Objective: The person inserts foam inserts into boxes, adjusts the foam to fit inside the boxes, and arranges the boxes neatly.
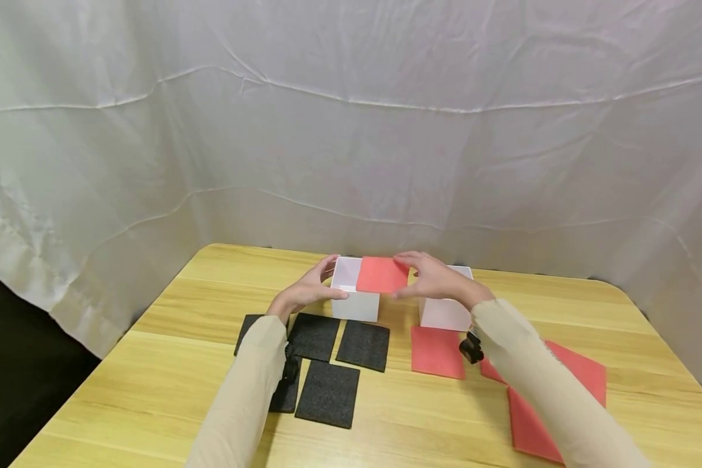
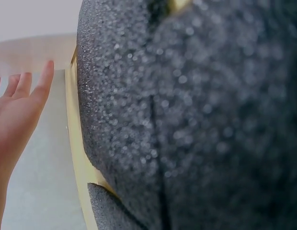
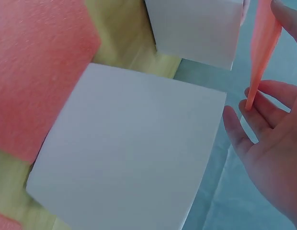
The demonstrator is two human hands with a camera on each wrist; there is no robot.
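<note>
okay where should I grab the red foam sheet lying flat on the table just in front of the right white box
Probably by its near edge, coming from the front. The red sheet lies flat on the table, so there is no side to wrap; a fingertip has to lift an edge before pinching. Its far edge sits close to the right box, and the right forearm passes over its right side. The near and left edges look free.

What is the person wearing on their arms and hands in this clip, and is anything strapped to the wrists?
Both arms are covered by long beige sleeves reaching the wrists. The left hand and right hand are bare, with no gloves, rings or markings visible. A small black device hangs under the right wrist, and a similar black one sits under the left wrist. No cables show.
</note>
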